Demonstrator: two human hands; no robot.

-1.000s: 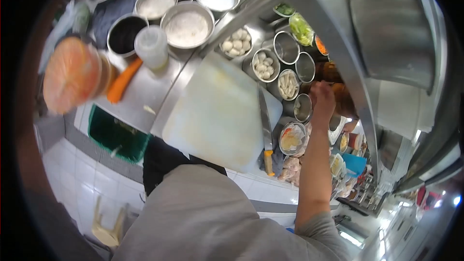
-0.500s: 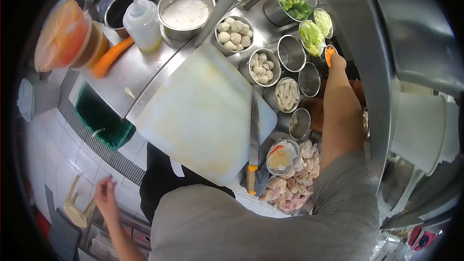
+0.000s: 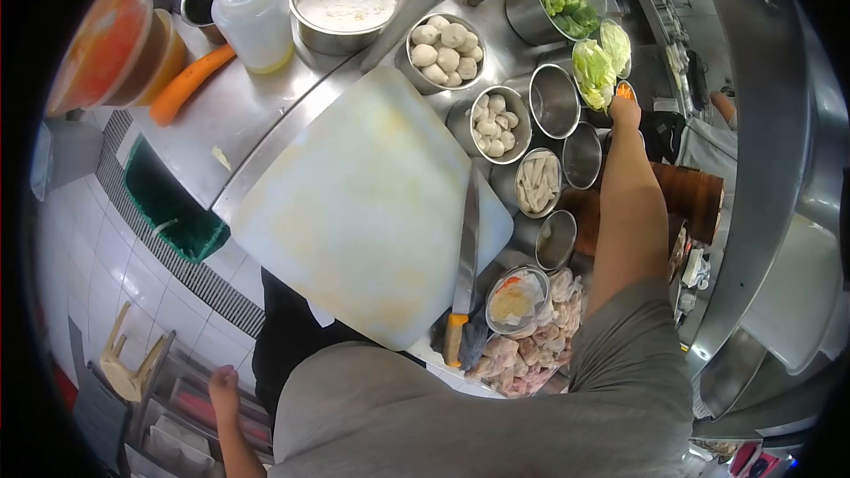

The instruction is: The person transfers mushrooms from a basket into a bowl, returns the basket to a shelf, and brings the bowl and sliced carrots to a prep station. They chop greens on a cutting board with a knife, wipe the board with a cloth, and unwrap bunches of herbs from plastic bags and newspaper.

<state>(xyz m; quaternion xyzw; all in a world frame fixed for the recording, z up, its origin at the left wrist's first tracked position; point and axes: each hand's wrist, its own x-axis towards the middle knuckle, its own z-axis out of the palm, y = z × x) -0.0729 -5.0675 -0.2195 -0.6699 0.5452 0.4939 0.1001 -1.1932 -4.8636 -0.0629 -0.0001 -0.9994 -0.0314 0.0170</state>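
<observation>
My right hand (image 3: 625,111) reaches to the far right, at the near rim of a small container of shredded orange carrot (image 3: 625,91); its fingers are hidden there. Leafy lettuce (image 3: 593,73) lies just left of it. My left hand (image 3: 224,381) hangs low at the left, away from the counter, fingers curled in, with nothing visible in it. A large white cutting board (image 3: 354,212) lies before me. Along its right edge rests a knife with a yellow handle (image 3: 455,339).
Metal bowls hold whole mushrooms (image 3: 446,50), smaller mushrooms (image 3: 494,127) and pale strips (image 3: 537,182). Raw meat (image 3: 522,359) lies lower right. A squeeze bottle (image 3: 252,18) and carrot (image 3: 190,84) stand upper left. A metal bar crosses above. Another person's arm (image 3: 724,110) shows far right.
My right hand moved from beside the brown wooden objects out to the carrot container and stays there. My left hand came into view at lower left and has moved slightly down and right.
</observation>
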